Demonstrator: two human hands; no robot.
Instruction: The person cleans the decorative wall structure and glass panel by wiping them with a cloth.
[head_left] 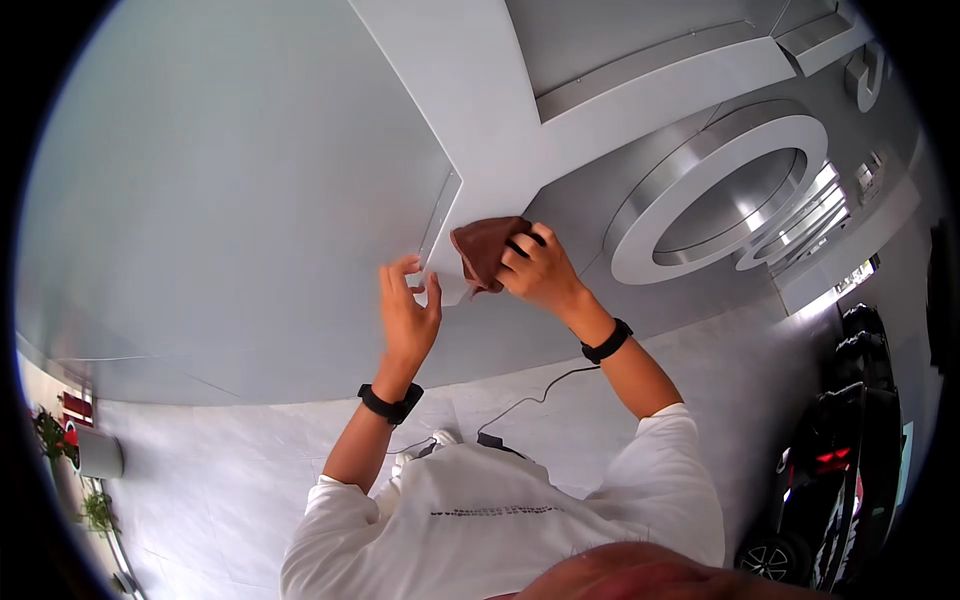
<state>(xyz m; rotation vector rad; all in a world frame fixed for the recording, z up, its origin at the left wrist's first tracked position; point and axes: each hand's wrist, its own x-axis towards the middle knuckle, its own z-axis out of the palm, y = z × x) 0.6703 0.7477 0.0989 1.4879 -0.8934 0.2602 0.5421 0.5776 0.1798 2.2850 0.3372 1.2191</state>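
Observation:
A brown cloth (482, 250) is pressed against the white face of a large raised letter (490, 150) on the wall. My right hand (540, 268) has its fingers closed on the cloth's right side. Left of the letter's lower end is my left hand (407, 315), its fingers curved and apart, holding nothing. Its fingertips are by the letter's side edge; whether they touch it I cannot tell. A black band (392, 403) is on my left wrist and another black band (607, 342) on my right.
More raised sign shapes, including a large ring (632, 245), stand out from the grey wall (250, 200) on the right. A dark cable (540, 398) runs near my body. A black car (835, 480) is at lower right, a planter (98, 452) at lower left.

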